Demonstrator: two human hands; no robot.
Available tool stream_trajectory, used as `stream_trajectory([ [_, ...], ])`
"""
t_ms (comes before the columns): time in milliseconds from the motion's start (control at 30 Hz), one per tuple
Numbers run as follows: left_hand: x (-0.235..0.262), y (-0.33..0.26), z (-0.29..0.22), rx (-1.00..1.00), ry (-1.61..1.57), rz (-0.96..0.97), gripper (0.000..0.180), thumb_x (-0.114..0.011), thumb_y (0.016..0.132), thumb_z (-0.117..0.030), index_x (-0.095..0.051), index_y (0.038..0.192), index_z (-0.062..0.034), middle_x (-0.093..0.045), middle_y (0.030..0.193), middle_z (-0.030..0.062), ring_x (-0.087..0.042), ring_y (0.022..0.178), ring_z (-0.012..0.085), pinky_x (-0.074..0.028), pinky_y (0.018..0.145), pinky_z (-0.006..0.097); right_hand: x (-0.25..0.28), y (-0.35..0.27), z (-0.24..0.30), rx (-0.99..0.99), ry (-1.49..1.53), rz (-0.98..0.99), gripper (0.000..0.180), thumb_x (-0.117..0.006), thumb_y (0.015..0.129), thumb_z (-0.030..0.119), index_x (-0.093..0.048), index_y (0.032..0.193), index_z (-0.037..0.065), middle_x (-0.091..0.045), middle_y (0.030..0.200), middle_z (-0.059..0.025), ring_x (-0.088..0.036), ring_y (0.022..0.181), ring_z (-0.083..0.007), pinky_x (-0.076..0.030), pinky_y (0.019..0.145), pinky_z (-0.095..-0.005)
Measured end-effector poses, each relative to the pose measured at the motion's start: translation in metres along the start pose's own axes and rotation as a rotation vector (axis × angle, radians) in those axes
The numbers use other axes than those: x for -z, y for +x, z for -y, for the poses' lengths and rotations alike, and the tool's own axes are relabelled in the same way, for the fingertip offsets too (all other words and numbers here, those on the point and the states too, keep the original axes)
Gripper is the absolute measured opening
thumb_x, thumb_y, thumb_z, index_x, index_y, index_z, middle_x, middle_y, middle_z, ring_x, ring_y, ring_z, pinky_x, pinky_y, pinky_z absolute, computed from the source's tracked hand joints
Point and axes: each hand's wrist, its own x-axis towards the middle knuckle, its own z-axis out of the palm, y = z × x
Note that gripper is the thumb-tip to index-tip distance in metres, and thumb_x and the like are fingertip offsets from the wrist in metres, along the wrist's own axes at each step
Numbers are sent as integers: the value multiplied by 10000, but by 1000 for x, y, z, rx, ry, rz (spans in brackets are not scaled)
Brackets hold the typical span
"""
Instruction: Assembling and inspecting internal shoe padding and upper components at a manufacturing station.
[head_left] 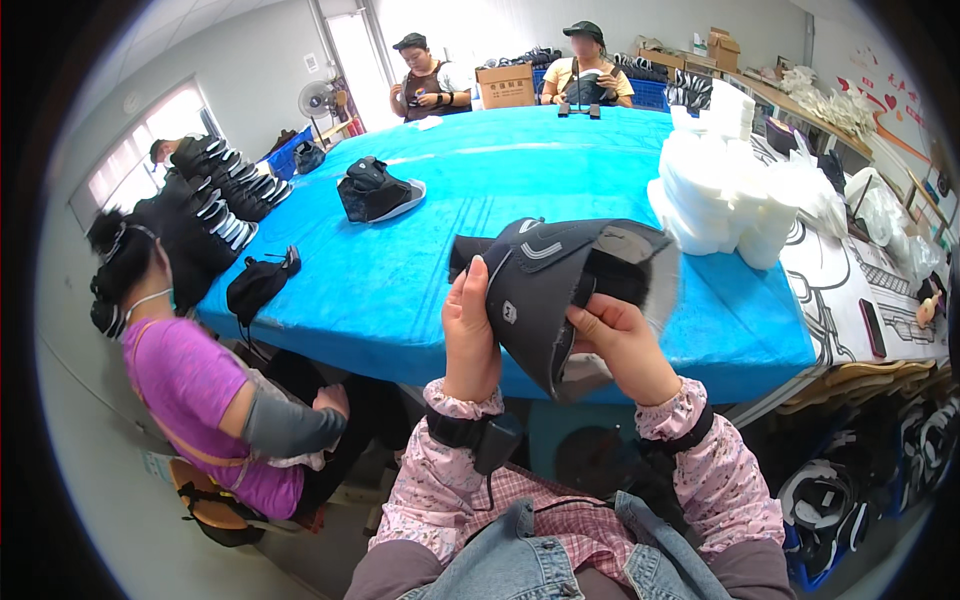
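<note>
In front of me, both my hands hold up a dark grey fabric piece shaped like a shoe upper [525, 290]. It has pale chevron stripes, a small light emblem and a whitish, see-through edge on the right. My left hand [472, 325] grips its left side, thumb up along the surface. At the open right side, my right hand [618, 340] pinches the edge with thumb and fingers, partly inside the opening. A similar black piece with a grey rim [375, 192] lies farther off on the blue-covered table [460, 170].
White stacked pads [705, 195] stand on the right of the table. Black pieces [215, 190] are piled at the left, near a seated co-worker in purple [195, 390]. Two people sit at the far side, beside a cardboard box [505, 87]. Filled blue crates [825, 540] stand low right.
</note>
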Motion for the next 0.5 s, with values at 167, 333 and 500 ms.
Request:
stream_trajectory([
  [167, -7, 0, 0, -65, 57, 11, 261, -496, 928, -266, -605, 967, -32, -647, 876, 23, -593, 735, 69, -467, 657, 196, 10, 6, -6, 24, 16, -18, 238, -515, 921, 185, -565, 1037, -16, -627, 940, -39, -607, 852, -112, -510, 754, -253],
  [333, 7, 20, 6, -118, 171, -31, 242, -527, 918, -260, -616, 894, -36, -604, 773, -23, -521, 657, 28, -414, 585, 167, -8, 1, 0, 158, -77, -26, 204, -511, 920, 148, -549, 982, -42, -618, 896, -49, -606, 801, -107, -505, 724, -245],
  [500, 9, 32, 8, -202, 276, -39, 283, -526, 920, -281, -601, 800, -36, -539, 690, -58, -435, 598, 6, -354, 518, 160, -12, 0, 2, 291, -326, 0, 209, -519, 912, 112, -526, 1007, -75, -603, 927, -55, -588, 806, -101, -479, 719, -224],
])
